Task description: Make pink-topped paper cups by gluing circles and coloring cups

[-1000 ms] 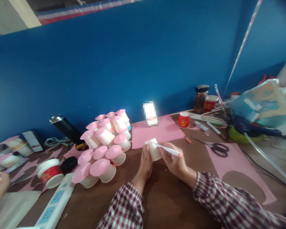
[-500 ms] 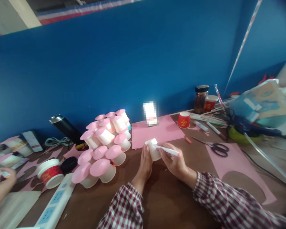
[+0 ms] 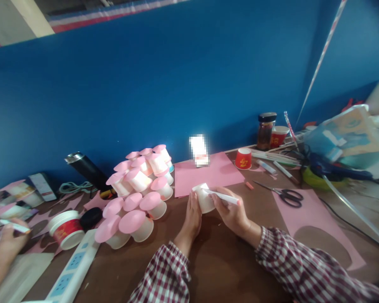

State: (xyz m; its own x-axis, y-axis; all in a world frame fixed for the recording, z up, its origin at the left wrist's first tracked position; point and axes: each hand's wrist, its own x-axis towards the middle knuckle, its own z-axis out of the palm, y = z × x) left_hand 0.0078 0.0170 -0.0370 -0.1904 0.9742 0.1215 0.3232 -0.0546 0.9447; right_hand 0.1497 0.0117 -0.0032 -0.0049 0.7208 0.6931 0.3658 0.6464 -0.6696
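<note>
Head cam, only view: left hand [image 3: 192, 215] cups a small white paper cup [image 3: 204, 197] from its left side, fingers wrapped on the wall, so grip is closed on the cup. Cup sits mid-table, tilted w/ open rim toward the cam's right, just in front of the near edge of a pink paper sheet [image 3: 208, 172]. Right hand [image 3: 232, 212] pinches a white marker [image 3: 222, 197] w/ orange-pink end cap, tip end against the cup's rim/side; exact contact pt too small to tell. Both wrists rest on the brown table [image 3: 221, 261], plaid sleeves at the bottom of frame. Left of the cup: pile of white cups w/ pink round lids [image 3: 137, 195], stacked several high, near but not touching the hands. Further left: white tub w/ red label [image 3: 66, 228], black lid-like object just beside it, white power strip [image 3: 74, 269] lying diagonal, black flask [image 3: 86, 168] tilted against the blue wall [image 3: 164, 84]. Right of hands: scissors [image 3: 282, 194] flat on the table, second pink sheet w/ a round cutout [image 3: 316, 219], red paper cup [image 3: 243, 158] upside-down, dark jar [image 3: 265, 131] by the wall, pens and clutter far right. Far left edge: another person's hand [image 3: 6, 242] holding a marker-type pen, well apart from the cup.
</note>
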